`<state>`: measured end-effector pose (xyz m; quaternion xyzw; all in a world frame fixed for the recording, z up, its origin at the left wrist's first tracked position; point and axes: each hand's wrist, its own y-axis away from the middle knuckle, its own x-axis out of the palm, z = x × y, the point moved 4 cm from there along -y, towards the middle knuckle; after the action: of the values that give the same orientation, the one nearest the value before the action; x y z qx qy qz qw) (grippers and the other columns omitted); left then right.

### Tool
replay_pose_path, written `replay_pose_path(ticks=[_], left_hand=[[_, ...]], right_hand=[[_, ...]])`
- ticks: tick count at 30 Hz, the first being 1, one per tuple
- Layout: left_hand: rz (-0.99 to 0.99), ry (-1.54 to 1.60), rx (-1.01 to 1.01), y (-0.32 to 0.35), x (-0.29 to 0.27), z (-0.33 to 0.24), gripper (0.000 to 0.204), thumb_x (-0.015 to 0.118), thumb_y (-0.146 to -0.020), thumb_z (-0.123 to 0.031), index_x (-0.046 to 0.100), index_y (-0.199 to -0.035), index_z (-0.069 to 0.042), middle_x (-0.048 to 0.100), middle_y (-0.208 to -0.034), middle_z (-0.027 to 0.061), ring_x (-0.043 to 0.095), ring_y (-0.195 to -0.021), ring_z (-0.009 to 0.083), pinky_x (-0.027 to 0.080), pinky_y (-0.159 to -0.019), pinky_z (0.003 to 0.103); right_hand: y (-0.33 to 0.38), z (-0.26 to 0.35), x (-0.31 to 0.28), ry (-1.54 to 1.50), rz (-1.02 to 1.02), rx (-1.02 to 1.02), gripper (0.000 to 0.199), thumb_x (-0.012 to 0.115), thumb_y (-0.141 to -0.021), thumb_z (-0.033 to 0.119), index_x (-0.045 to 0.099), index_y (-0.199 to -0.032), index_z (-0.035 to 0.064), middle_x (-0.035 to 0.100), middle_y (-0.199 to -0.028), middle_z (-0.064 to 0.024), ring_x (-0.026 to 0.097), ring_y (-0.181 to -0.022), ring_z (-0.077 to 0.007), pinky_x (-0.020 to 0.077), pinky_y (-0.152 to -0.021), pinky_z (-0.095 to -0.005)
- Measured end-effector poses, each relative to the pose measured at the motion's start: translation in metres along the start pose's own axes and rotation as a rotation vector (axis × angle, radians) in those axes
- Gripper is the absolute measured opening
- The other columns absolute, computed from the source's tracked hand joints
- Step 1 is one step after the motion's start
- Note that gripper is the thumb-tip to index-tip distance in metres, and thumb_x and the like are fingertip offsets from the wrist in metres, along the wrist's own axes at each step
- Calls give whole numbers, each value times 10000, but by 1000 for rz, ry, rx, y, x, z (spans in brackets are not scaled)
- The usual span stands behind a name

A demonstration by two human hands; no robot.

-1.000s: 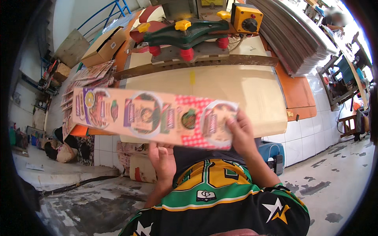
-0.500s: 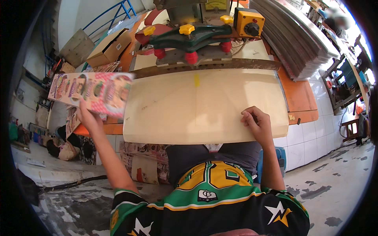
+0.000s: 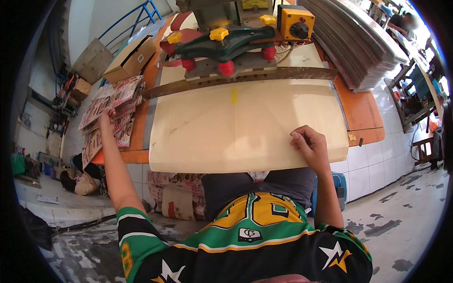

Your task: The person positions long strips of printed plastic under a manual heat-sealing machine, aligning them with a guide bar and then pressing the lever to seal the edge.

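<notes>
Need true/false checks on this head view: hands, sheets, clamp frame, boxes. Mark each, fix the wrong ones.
1. The left hand is at the pile of printed sheets. True.
2. The right hand grips a printed sheet. False: the right hand is over the cream sheet, with no printed sheet visible in it.
3. The yellow control box is to the right of the green clamp frame. True.
4. The cardboard box is at the right end of the orange tabletop. False: the cardboard box is on the left side.
5. The knobs on the green clamp frame are yellow. True.
</notes>
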<state>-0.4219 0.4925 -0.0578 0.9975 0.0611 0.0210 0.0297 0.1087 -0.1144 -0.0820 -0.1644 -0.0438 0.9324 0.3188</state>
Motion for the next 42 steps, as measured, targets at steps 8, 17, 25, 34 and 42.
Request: replay_pose_path(ticks=[8,17,25,34,42], left_hand=[[-17,-22,71,-10,8,5,164,554,-1004,-127,657,-944,-15,699,-814,46,622,-636,78,349,-456,194],[-26,255,-37,-48,-14,18,124,611,-983,-53,623,-1058,45,692,-943,113,688,-756,162,536,-563,173],[175,336,-57,-35,-16,3,264,640,-970,-87,592,-1164,85,694,-1110,171,705,-1014,242,628,-713,209],[116,85,347,178,79,-14,191,642,-998,-211,600,-1125,-74,603,-805,3,514,-609,76,417,-566,170],[312,-141,433,320,113,32,183,594,-1029,-244,589,-1047,-61,527,-649,-16,425,-496,36,317,-446,185]], right_hand=[[-1,0,0,6,17,-10,178,625,-989,143,656,-940,-25,672,-704,-61,617,-635,-100,489,-609,-251],[1,-1,-2,-52,42,-8,186,622,-995,157,657,-963,-22,666,-717,-53,633,-659,-101,509,-638,-248],[0,-1,-2,-44,65,-35,171,618,-995,149,661,-969,-15,680,-737,-61,655,-668,-109,516,-637,-246],[1,-2,-7,-57,81,1,211,622,-1005,194,660,-962,-8,670,-743,-36,639,-676,-92,501,-624,-238],[-14,13,-47,-246,146,107,174,594,-1026,194,655,-1044,33,675,-806,-18,636,-707,-82,503,-650,-242]])
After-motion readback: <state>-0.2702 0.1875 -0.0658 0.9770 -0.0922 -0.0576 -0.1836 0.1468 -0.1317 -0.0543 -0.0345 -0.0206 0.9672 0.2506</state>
